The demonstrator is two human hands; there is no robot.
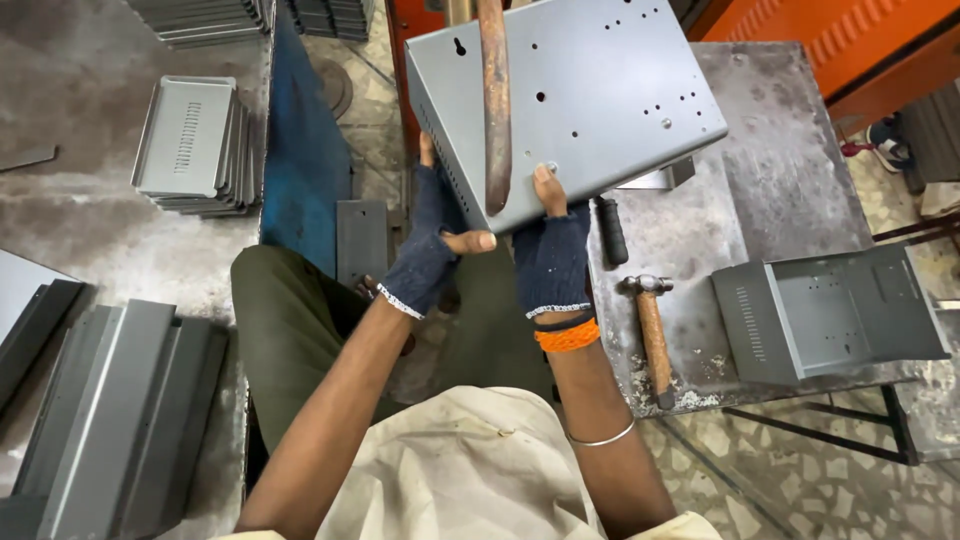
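Holding a grey sheet-metal box point(585, 100) up in the upper middle of the frame, the person has it lifted off the worn metal bench point(790, 170) on the right. A rusty upright bar point(495, 100) crosses in front of the box's near corner; whether the box rests against it cannot be told.

As for progress, the work looks to be somewhere in its middle. A stack of grey trays point(190, 150) sits on the floor at upper left, and long grey folded panels point(110, 410) lie at lower left. One more open grey box shell point(830, 315) lies on the bench at right. Whether those pieces are finished or waiting is not something the frame settles. A wooden-handled hammer point(650, 330) lies untouched on the bench at centre right, with a black handle point(611, 230) of another tool just above it, partly under the held box.

The left hand point(430, 250), in a dark fingerless glove, is curled around the lower left edge of the box, fingers closed behind the perforated side wall and the thumb stretched out sideways toward the other hand. The right hand point(552, 245), gloved alike and with an orange band at the wrist, grips the bottom edge from below, thumb pressed flat on the top face near a small hole. Both hands are clenched on the box, neither free.
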